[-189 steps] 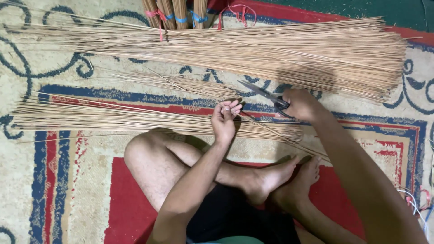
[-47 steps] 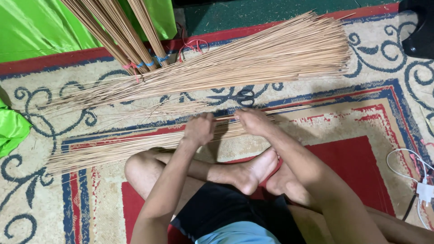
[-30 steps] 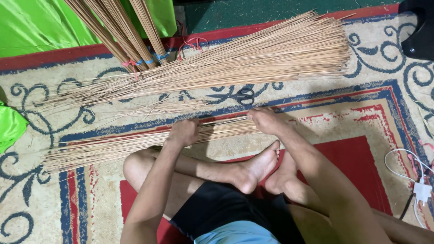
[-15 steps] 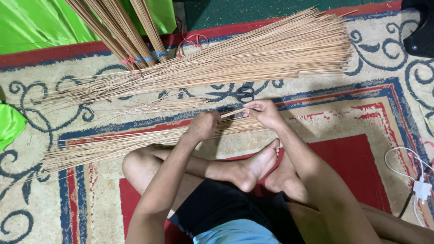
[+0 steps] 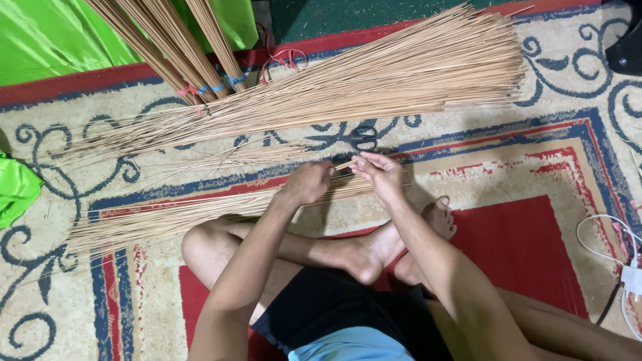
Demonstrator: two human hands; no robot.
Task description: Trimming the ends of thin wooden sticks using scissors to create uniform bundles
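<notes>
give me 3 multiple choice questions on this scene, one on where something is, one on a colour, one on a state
1. Where do the scissors lie?
A. on the rug between the big stick pile and the hands
B. in the right hand
C. on the green cloth

2. What colour is the cloth at top left?
A. green
B. yellow
C. white

3. What are the hands doing?
A. resting flat on the rug
B. pinching a thin stick between them
C. holding a cup

A: the scissors rest on the rug, untouched.
A: the cloth is bright green.
B: left hand and right hand grip the stick.

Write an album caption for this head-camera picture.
Seated cross-legged, left hand and right hand pinch thin sticks near scissors.
</notes>
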